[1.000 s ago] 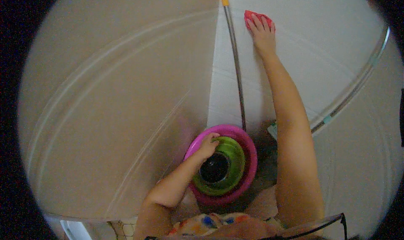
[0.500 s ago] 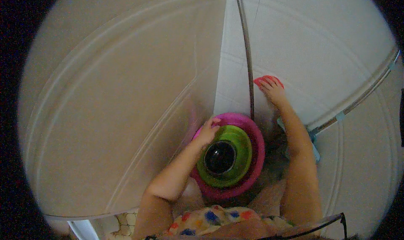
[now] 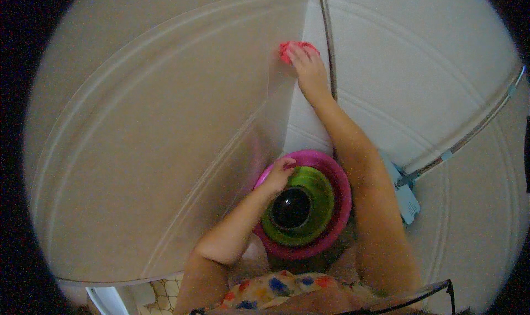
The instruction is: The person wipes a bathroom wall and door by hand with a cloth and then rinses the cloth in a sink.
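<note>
A wet-looking pinkish-red cloth [image 3: 298,49] is pressed against the beige wall, close to the corner. My right hand [image 3: 310,69] lies over it, fingers bent on the cloth, with the arm stretched far forward. My left hand [image 3: 279,174] grips the left rim of a round pink basin [image 3: 343,204]. Inside that basin sits a smaller green basin [image 3: 324,210], and a dark, shiny round bowl-like thing [image 3: 291,209] rests within the green one. Its contents are too dark to make out.
A grey flexible hose [image 3: 329,39] with a yellow end runs down the white wall [image 3: 408,67] beside the corner. At the right, a long pole [image 3: 469,135] joins a light-blue flat head [image 3: 407,202]. Patterned floor tiles [image 3: 165,295] show at the lower left.
My right hand has carried the cloth forward and left, from the white wall across the hose to the beige wall. My left hand stays on the pink basin, which has barely shifted.
</note>
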{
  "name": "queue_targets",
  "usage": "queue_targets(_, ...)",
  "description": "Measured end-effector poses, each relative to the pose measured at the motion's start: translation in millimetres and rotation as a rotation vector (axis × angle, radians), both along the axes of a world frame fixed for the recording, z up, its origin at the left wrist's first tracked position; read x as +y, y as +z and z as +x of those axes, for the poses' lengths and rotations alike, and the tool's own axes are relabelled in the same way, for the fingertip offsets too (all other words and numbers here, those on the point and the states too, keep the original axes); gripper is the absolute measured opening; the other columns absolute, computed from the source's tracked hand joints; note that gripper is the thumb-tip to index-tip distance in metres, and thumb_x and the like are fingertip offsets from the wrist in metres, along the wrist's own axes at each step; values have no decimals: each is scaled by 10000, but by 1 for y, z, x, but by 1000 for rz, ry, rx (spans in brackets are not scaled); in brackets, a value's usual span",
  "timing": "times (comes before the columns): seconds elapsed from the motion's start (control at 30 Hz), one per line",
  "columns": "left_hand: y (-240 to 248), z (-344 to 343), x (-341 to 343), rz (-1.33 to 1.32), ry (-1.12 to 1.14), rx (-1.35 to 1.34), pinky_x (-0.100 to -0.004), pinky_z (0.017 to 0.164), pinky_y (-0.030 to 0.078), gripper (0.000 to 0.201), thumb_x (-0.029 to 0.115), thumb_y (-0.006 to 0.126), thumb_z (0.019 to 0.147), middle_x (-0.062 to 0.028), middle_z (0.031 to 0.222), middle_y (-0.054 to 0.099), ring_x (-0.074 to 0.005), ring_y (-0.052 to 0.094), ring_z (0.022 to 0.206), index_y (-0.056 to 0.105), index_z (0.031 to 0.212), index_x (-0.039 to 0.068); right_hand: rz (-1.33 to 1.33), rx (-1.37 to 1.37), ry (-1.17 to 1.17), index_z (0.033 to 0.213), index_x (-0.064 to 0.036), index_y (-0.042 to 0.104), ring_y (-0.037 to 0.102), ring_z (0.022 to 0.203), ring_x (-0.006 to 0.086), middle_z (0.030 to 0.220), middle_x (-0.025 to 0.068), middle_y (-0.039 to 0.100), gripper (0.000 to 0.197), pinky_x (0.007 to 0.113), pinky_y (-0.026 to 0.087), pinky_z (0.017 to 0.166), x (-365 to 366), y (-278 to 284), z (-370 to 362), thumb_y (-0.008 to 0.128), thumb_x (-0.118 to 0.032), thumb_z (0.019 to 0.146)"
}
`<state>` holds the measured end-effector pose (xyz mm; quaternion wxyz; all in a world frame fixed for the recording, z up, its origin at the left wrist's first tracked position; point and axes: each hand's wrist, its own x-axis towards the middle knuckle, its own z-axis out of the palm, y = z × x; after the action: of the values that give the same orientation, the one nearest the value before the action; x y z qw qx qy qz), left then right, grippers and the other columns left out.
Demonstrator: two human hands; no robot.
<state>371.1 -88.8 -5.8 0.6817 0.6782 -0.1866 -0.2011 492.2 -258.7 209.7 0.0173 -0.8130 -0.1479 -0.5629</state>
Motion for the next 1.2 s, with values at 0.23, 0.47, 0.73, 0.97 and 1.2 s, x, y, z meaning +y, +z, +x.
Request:
queue_targets(0.23,-7,-10,-5,-3,-130,24,-282,862,341,262,64,479,787,-79,1031,499,-179,440,992,486,1048,70,161,3,-305,1213,4,336,246,1218,304,1330,158,239,400,404,187,1005,-16,-30,62,311,-75,822)
queue_targets(0.47,27,-24,-2,65,-134,-12,-277,878,322,236,78,462,809,-61,1042,495,-163,434,1004,483,1044,56,-45,317,-242,1186,-4,383,254,1218,260,1325,117,262,399,420,171,1008,-33,-152,28,344,-93,800)
queue_targets(0.73,19,-29,31,13,-130,229,-264,867,328,249,82,472,803,-58,1026,498,-156,442,981,482,1050,50,-199,718,-102,1178,-108,440,233,1231,199,1304,16,321,405,365,154,1019,-30,-236,2,394,-127,776)
queue_targets(0.97,-6,-38,61,48,-113,171,-261,834,350,233,77,465,805,-57,1006,497,-148,450,947,485,1035,40,-933,1066,-391,1173,-127,460,215,1234,174,1303,-12,323,425,357,81,1036,-13,-282,-28,446,-168,751)
queue_targets(1.2,-3,-35,43,17,-142,175,-266,757,423,192,149,487,832,-31,970,524,-134,497,877,485,1019,108,-421,593,-506,1139,8,446,250,1213,253,1313,84,288,410,388,156,1016,-25,-215,-39,421,-128,753)
